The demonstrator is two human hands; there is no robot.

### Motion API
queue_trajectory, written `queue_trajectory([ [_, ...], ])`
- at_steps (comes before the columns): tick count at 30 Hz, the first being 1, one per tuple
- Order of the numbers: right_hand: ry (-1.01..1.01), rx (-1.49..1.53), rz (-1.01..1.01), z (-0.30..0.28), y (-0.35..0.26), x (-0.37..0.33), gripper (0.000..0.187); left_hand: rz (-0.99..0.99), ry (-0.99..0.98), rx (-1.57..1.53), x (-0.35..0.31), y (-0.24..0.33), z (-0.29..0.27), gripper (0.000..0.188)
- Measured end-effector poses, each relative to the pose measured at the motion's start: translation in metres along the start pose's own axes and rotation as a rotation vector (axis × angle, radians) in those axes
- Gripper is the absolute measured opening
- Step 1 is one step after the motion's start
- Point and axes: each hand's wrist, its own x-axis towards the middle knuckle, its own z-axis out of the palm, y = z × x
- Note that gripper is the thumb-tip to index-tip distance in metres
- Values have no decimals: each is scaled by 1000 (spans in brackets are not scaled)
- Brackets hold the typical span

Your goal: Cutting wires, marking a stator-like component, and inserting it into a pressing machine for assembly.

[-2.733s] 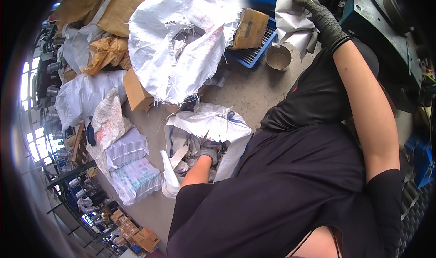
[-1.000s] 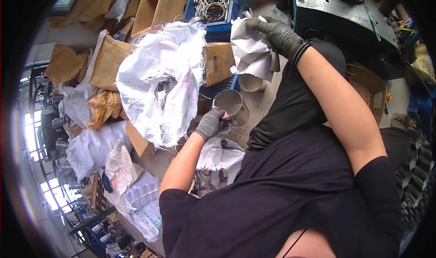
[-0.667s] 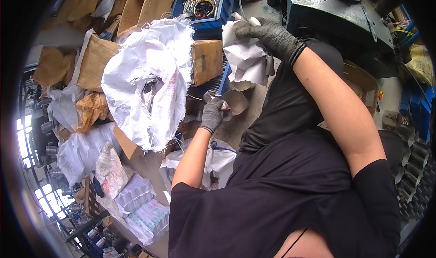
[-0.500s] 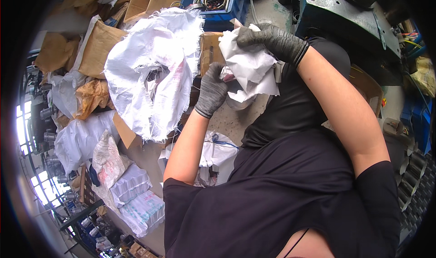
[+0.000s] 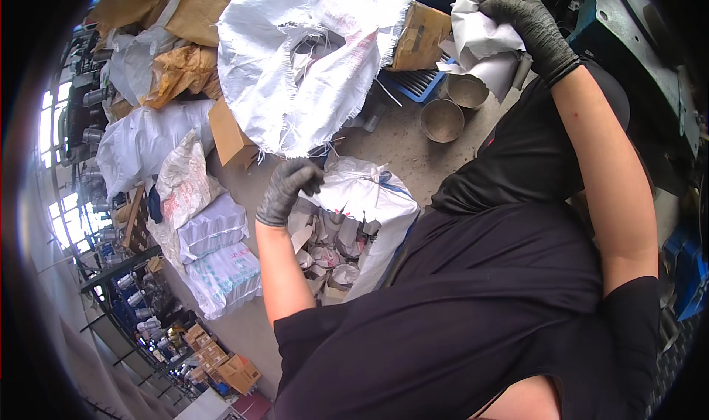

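Observation:
My left hand (image 5: 289,191), in a grey knit glove, is closed, its curled fingertips gripping the upper left edge of a white woven sack (image 5: 369,195). Several paper-wrapped pieces (image 5: 325,256) show inside the sack's mouth, some with reddish marks. At the upper right, my right hand (image 5: 521,22), gloved alike, is closed on crumpled white paper (image 5: 484,34) whose lower sheets hang down. Whether anything is inside that paper is hidden. Two round metal cups (image 5: 442,121) stand on the floor below it.
A large frayed white woven sack (image 5: 255,58) with a dark opening stands ahead, beside a cardboard box (image 5: 422,37) and a blue plastic crate (image 5: 421,84). White wrapped bundles (image 5: 221,272) are stacked at left. A green machine (image 5: 628,58) edges the right side.
My left hand has left the paper and moved down and left to the sack, whose wrapped contents now show more. My right hand has carried the paper up and right. The view has shifted.

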Motion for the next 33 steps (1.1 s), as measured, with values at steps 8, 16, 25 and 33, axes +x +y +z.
queue_trajectory([
  [8,-165,406,108,44,-23,-9,25,-693,355,260,-114,-371,-12,72],
  [16,175,-22,282,-20,0,-3,43,-590,531,338,-23,-330,100,81],
  [25,160,-40,280,-11,-1,-10,41,-630,666,594,21,-349,83,68],
  [33,206,-95,280,-17,1,-10,41,-657,777,843,-17,-384,72,58],
])
